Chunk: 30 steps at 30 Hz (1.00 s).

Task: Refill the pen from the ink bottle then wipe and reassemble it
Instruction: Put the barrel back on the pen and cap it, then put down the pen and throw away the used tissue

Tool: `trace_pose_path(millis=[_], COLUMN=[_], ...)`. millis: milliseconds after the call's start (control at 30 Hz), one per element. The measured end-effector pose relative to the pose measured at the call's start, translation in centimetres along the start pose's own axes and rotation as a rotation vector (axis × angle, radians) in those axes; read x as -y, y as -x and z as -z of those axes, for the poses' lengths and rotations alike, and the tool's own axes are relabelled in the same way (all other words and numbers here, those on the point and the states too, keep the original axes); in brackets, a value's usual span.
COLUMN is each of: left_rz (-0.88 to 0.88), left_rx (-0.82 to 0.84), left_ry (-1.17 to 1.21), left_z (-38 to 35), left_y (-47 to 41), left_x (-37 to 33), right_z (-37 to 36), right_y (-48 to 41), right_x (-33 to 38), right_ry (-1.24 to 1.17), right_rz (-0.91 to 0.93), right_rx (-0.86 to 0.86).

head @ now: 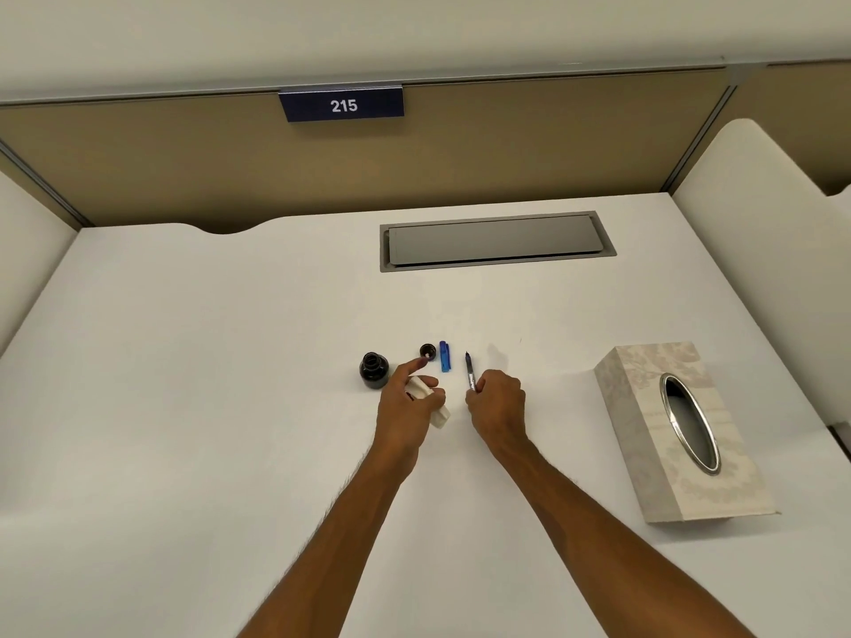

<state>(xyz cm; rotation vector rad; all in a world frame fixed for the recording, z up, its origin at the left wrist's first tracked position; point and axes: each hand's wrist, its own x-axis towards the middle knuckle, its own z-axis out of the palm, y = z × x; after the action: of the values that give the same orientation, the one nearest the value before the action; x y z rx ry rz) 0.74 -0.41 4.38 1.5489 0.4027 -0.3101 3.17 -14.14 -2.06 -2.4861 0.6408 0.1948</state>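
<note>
Two bare forearms reached in from the near edge over a white desk (230, 361). The left hand (407, 407) curled its lower fingers and thumb round a crumpled white tissue (441, 417), while its index finger stretched forward, its tip just beside a small dark round bottle cap (428, 351). The right hand (497, 402) pinched the near end of a slim dark pen section (469, 373) between curled fingertips. That pen's long axis ran away from the person, its tip pointing toward the far partition and leaning slightly left, above the desk's middle. A blue pen barrel (444, 356) lay on the desk between cap and pen, also lengthwise away from the person. An open black glass ink bottle (373, 370) stood upright left of the cap. Well to the right sat a pale patterned tissue box (681, 430). Farther back were a grey rectangular hatch (495, 241) and a dark blue sign reading 215 (343, 105).
</note>
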Motion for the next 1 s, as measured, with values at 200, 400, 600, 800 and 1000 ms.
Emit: trace_pose_path(millis=[200, 400, 600, 800, 1000], left_rz=[-0.007, -0.004, 0.0, -0.001, 0.007], left_rx=[0.008, 0.017, 0.036, 0.086, 0.111], left_ry=[0.0, -0.01, -0.004, 0.035, 0.029], left_z=[0.0, 0.0, 0.1, 0.3, 0.7], left_y=[-0.3, -0.4, -0.2, 0.4, 0.5], left_x=[-0.1, -0.2, -0.1, -0.7, -0.9], right_z=[-0.2, -0.2, -0.1, 1.8, 4.9], right_y=[-0.2, -0.3, -0.3, 1.1, 3.5], right_x=[0.1, -0.1, -0.4, -0.7, -0.3], right_ry=[0.019, 0.006, 0.001, -0.139, -0.551], right_rz=[0.012, -0.003, 0.014, 0.169, 0.364], right_rx=[0.004, 0.009, -0.009, -0.146, 0.042])
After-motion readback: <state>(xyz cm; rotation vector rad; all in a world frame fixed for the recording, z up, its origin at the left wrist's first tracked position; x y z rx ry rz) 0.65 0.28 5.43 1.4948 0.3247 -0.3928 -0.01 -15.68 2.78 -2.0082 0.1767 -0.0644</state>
